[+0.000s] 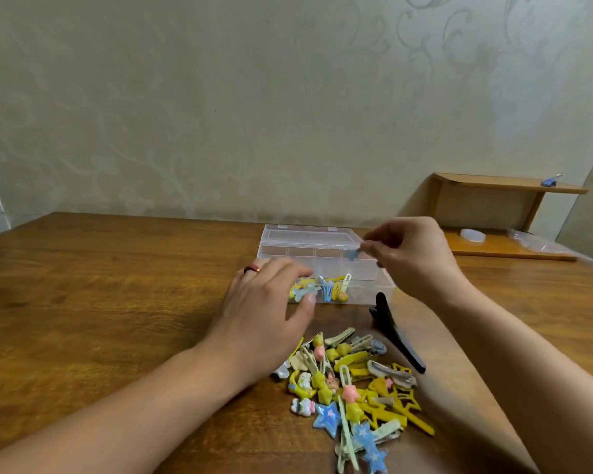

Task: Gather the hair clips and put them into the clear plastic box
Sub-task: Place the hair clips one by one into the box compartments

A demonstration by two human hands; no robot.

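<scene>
The clear plastic box [370,289] stands open on the wooden table [100,285], lid tipped back toward the wall. Several yellow and blue hair clips [332,289] lie in its front compartment. My right hand [411,258] hovers over the box and pinches a small blue hair clip [354,253] at its fingertips. My left hand [264,309] rests at the box's left front corner, fingers relaxed, thumb by the front wall; it wears a red ring. A pile of colourful hair clips [353,388] lies on the table in front of the box, between my forearms.
A long black clip [396,331] lies to the right of the pile. At the back right stands a low wooden shelf [507,217] with a blue binder clip [550,181] on top and a clear bag beneath. A patterned wall runs behind the table.
</scene>
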